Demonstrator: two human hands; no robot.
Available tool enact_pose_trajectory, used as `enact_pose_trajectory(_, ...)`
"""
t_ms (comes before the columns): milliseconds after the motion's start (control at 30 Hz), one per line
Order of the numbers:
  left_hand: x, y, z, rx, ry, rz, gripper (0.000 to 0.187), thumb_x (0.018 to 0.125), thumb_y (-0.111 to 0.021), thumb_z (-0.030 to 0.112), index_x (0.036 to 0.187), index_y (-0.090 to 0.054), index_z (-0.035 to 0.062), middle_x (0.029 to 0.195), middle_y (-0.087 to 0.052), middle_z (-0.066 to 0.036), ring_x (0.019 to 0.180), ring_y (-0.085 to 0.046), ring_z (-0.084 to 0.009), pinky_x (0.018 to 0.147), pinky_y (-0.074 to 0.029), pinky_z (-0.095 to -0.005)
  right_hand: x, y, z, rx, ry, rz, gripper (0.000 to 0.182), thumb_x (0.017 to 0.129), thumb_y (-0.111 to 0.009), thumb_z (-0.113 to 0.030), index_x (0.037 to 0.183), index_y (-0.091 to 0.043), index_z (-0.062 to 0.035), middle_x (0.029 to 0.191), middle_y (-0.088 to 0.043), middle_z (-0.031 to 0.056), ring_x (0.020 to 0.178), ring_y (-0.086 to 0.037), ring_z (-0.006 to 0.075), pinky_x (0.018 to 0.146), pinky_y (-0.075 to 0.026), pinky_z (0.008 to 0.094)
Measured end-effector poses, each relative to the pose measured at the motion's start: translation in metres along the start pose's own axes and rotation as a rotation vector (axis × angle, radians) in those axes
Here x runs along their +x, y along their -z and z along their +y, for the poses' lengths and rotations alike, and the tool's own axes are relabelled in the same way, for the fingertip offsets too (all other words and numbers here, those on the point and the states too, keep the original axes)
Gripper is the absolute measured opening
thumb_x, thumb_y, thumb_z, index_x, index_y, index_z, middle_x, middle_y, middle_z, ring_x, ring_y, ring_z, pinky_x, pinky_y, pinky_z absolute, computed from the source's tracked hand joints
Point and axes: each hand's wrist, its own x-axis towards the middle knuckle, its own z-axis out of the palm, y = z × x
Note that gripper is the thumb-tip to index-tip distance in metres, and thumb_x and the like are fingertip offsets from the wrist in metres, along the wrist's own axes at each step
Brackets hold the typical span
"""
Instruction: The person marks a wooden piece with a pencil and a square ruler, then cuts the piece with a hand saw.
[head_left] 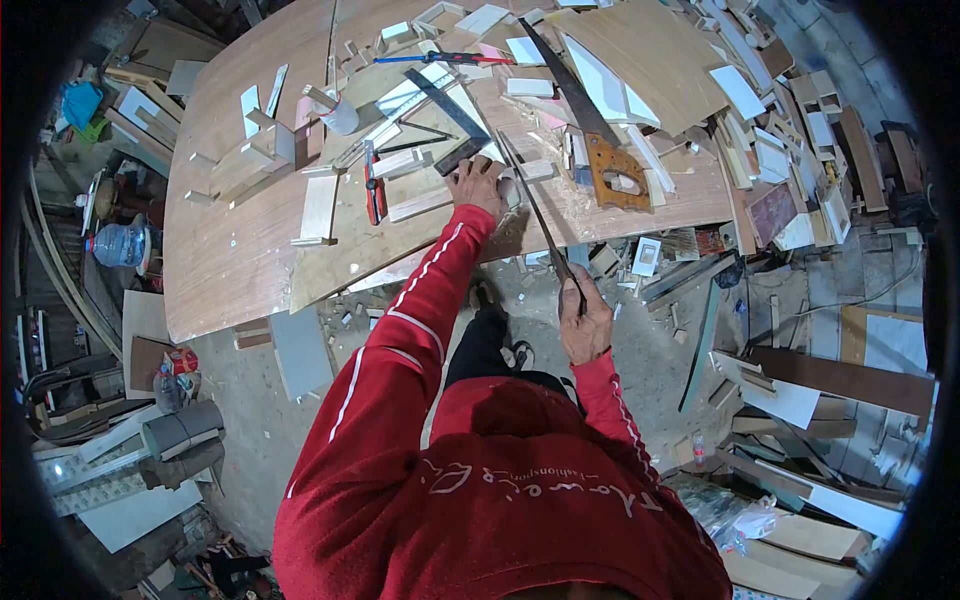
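My left hand (474,186) presses down on a pale wooden strip (420,204) near the bench's front edge, its fingers bent over the wood. Just beyond its fingertips lies the dark stock of a try square (447,108). In my right hand (586,318) is the handle of a saw (535,205). The narrow blade, seen almost edge-on, slants up and left, passing to the right of my left hand. Whether its teeth touch the strip is hard to make out. A red-and-black hand tool (374,184) lies left of the strip.
On the workbench (240,285) lie a wooden-handled handsaw (612,172), a blue-and-red tool (440,58), a white tub (340,116) and a jointed wooden piece (250,160). Offcuts pile up at right. Boards and scraps litter the floor, with a water bottle (118,245) at left.
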Motion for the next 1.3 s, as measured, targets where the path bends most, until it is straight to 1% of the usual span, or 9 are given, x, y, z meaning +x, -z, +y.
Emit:
enact_pose_trajectory(467,-0.007,-0.005,0.007,0.038,0.052,0.098,0.035,0.072,-0.069,0.022,0.106,-0.060,0.0185,0.114,-0.052,-0.005,0.109,-0.045,-0.0274,0.089,-0.032,-0.0528,-0.010,0.019,-0.013,-0.015,-0.034,-0.065,0.031,0.092,-0.051,-0.012,0.122,-0.059,-0.0052,0.105,-0.065,0.0239,0.087,-0.068,0.0349,0.071,-0.053,0.0374)
enact_pose_trajectory(533,-0.009,-0.002,0.009,0.038,0.036,0.093,0.034,0.072,-0.068,0.022,0.105,-0.060,0.0181,0.114,-0.052,-0.005,0.109,-0.045,-0.0272,0.089,-0.033,-0.0528,-0.020,0.028,-0.018,0.040,-0.215,-0.140,0.030,0.093,-0.051,-0.012,0.121,-0.059,-0.0056,0.105,-0.066,0.0232,0.086,-0.069,0.0314,0.071,-0.053,0.0360)
enact_pose_trajectory(633,-0.008,-0.009,0.005,0.082,0.016,0.109,0.034,0.073,-0.068,0.023,0.106,-0.060,0.0173,0.113,-0.052,-0.005,0.108,-0.045,-0.0271,0.088,-0.033,-0.0519,-0.025,0.023,-0.004,-0.012,0.037,-0.008,0.030,0.093,-0.051,-0.012,0.122,-0.059,-0.0059,0.101,-0.067,0.0215,0.081,-0.070,0.0279,0.067,-0.052,0.0341)
enact_pose_trajectory(767,-0.008,-0.006,0.007,0.047,-0.005,0.104,0.031,0.077,-0.066,0.023,0.106,-0.059,0.0159,0.111,-0.052,-0.005,0.107,-0.045,-0.0273,0.088,-0.032,-0.0500,-0.021,0.020,-0.016,0.058,-0.071,-0.051,0.030,0.093,-0.051,-0.012,0.122,-0.059,-0.0052,0.096,-0.068,0.0206,0.080,-0.070,0.0263,0.066,-0.051,0.0323)
enact_pose_trajectory(833,-0.008,0.000,0.009,0.045,-0.015,0.096,0.031,0.077,-0.065,0.022,0.106,-0.059,0.0157,0.110,-0.052,-0.006,0.108,-0.045,-0.0273,0.089,-0.032,-0.0501,-0.004,0.009,-0.019,0.029,-0.115,-0.063,0.028,0.096,-0.050,-0.013,0.120,-0.060,-0.0019,0.090,-0.067,0.0121,0.078,-0.059,0.0115,0.072,-0.048,0.0252)
enact_pose_trajectory(1000,-0.007,0.001,0.008,0.028,-0.001,0.070,0.031,0.076,-0.065,0.020,0.105,-0.059,0.0148,0.110,-0.052,-0.006,0.108,-0.045,-0.0277,0.089,-0.032,-0.0502,0.013,-0.012,-0.002,0.012,-0.095,-0.188,0.028,0.096,-0.049,-0.014,0.117,-0.060,-0.0005,0.090,-0.068,0.0167,0.076,-0.065,0.0140,0.067,-0.050,0.0280)
enact_pose_trajectory(1100,-0.008,-0.003,0.009,0.036,-0.003,0.087,0.031,0.075,-0.066,0.020,0.105,-0.060,0.0147,0.111,-0.052,-0.006,0.108,-0.045,-0.0279,0.089,-0.032,-0.0501,-0.016,0.007,-0.005,0.000,0.003,0.003,0.034,0.090,-0.053,-0.007,0.124,-0.058,-0.0074,0.061,-0.054,0.0150,0.049,-0.055,0.0166,0.051,-0.045,0.0323)
enact_pose_trajectory(1267,-0.007,-0.007,0.005,0.029,-0.008,0.097,0.029,0.078,-0.065,0.022,0.106,-0.061,0.0170,0.111,-0.052,-0.005,0.108,-0.046,-0.0276,0.089,-0.031,-0.0520,-0.021,0.009,-0.002,-0.020,-0.078,-0.048,0.031,0.093,-0.052,-0.011,0.123,-0.057,-0.0083,0.065,-0.057,0.0208,0.056,-0.062,0.0190,0.051,-0.045,0.0325)
enact_pose_trajectory(1300,-0.007,-0.006,0.007,0.028,-0.010,0.096,0.029,0.078,-0.065,0.022,0.106,-0.061,0.0170,0.111,-0.052,-0.005,0.108,-0.046,-0.0276,0.089,-0.031,-0.0520,-0.011,0.000,-0.002,-0.026,-0.086,-0.061,0.029,0.094,-0.050,-0.013,0.120,-0.059,-0.0050,0.076,-0.061,0.0216,0.063,-0.064,0.0197,0.057,-0.048,0.0320)
